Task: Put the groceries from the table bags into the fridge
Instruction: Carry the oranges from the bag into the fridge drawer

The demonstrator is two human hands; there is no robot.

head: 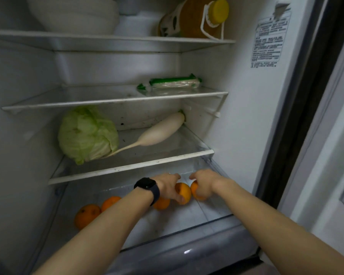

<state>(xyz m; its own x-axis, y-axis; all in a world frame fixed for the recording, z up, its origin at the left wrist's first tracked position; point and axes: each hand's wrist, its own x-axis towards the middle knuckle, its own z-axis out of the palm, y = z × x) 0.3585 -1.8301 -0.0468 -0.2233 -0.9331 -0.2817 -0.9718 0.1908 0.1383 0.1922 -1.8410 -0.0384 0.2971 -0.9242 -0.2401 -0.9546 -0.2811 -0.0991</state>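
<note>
Both hands are low in the fridge (236, 116), inside the bottom crisper drawer (179, 219).
- left hand (167, 187) (dark watch (147, 187) on the wrist): fingers (174, 176) curled over the top of the first orange (184, 192), thumb underneath. Full wrap grip.
- right hand (204, 183): holds the second orange (196, 193) from above. Its fingertips are hidden behind the fruit.
- the two held oranges sit just beside each other, right of drawer centre. Can't tell if they touch the drawer floor yet.
- three loose oranges (86, 215) already lie in the drawer, to the left and partly under the left forearm.

Why here: round fruit rolls, and the drawer walls contain it. One per hand halves the trips.

Shelf above: cabbage (87, 133) and daikon (161, 132), the daikon lying diagonally, its thick end in the back right corner and its thin root end touching the cabbage. Next shelf up: a green-ended packet (175, 83). Top: oil bottle (195, 18) with a yellow cap, white bowl (77, 14).

My read: release phase, with the drop spot in the bare right side so nothing stacks. Risk: oranges rolling into the others on let-go, which is minor.
</note>
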